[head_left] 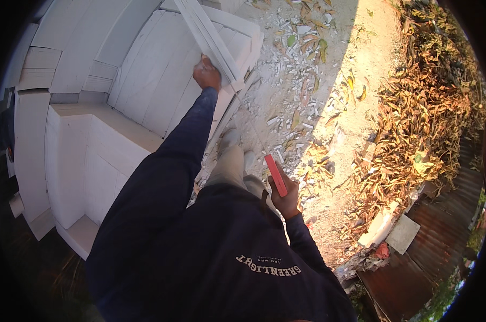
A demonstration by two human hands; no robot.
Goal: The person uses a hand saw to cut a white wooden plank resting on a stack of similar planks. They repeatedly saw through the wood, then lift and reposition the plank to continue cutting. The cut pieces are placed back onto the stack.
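Note:
My left hand is closed round the near end of a bundle of long, narrow white strips, which lie slanting over a stack of white slabs. My right hand, lower and to the right, grips a tool with a red block-like handle. From that handle a thin straight blade, looking like a saw's seen edge-on, runs up toward the near end of the strips. Whether its tip touches them I cannot tell.
White blocks and a stepped white piece fill the left side. White chips and dry leaves litter the ground. A heap of brown leaves lies at the right, above rusty corrugated sheets and a pale square tile.

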